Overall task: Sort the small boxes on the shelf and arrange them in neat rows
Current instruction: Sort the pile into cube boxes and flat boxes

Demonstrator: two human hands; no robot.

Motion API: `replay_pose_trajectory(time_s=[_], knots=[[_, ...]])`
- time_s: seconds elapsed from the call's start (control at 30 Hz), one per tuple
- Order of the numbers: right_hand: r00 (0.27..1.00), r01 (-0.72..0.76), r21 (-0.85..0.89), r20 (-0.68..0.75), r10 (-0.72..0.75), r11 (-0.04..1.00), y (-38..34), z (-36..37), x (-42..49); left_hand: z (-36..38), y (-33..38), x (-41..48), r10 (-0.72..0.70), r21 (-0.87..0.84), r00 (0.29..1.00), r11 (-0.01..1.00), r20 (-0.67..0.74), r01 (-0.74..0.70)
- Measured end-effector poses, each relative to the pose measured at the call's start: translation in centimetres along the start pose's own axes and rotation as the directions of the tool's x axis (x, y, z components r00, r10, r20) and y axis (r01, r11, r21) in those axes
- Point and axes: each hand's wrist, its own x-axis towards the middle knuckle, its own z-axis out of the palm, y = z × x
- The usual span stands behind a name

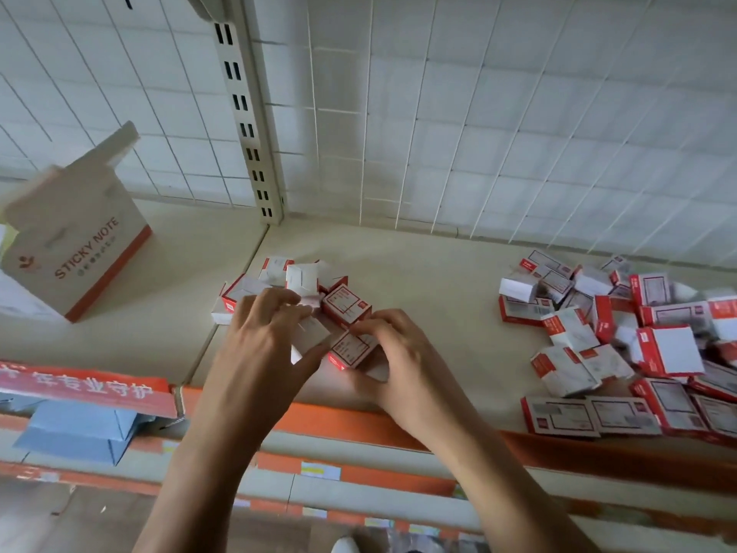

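A small cluster of red-and-white boxes lies near the left end of the beige shelf. My left hand reaches over it, fingers curled round a white box. My right hand grips a red-edged box at the cluster's front. Another red box stands tilted just behind the fingertips of both hands. A large jumbled heap of the same boxes covers the shelf's right side.
An open carton marked STICKY NOTE stands on the neighbouring shelf at left. A slotted upright post and white wire grid back close the rear. An orange price strip runs along the front edge; blue packs sit below left.
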Motion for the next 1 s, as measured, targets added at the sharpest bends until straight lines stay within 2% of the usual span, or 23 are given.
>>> replay_pose_trajectory(time_s=[0.13, 0.3, 0.43, 0.63, 0.87, 1.0], knots=[[1.0, -0.002, -0.012, -0.023, 0.002, 1.0, 0.5, -2.0, -1.1, -0.7, 1.4, 0.6, 0.047, 0.016, 0.999, 0.999, -0.021, -0.046], [0.992, -0.046, -0.052, -0.124, 0.039, 0.998, 1.9, -6.8, -3.1, 0.3, 6.5, 2.3, 0.184, -0.102, 0.983, 0.977, -0.022, -0.185], [0.976, -0.105, -0.103, -0.202, 0.082, 0.989, 3.3, -11.3, -5.5, 3.0, 10.2, 3.3, 0.342, -0.218, 0.939, 0.919, 0.024, -0.329], [0.942, -0.225, -0.15, -0.286, 0.176, 0.963, 6.8, -17.3, -10.0, 6.5, 16.1, 3.0, 0.488, -0.322, 0.866, 0.842, 0.109, -0.433], [0.945, -0.276, -0.146, -0.221, 0.241, 0.95, 9.2, -19.8, -13.2, 9.1, 19.5, 1.3, 0.554, -0.316, 0.78, 0.825, 0.289, -0.469], [0.958, -0.263, -0.157, -0.159, 0.239, 0.952, 9.8, -20.2, -14.0, 9.6, 19.7, 0.8, 0.529, -0.272, 0.784, 0.846, 0.323, -0.459]])
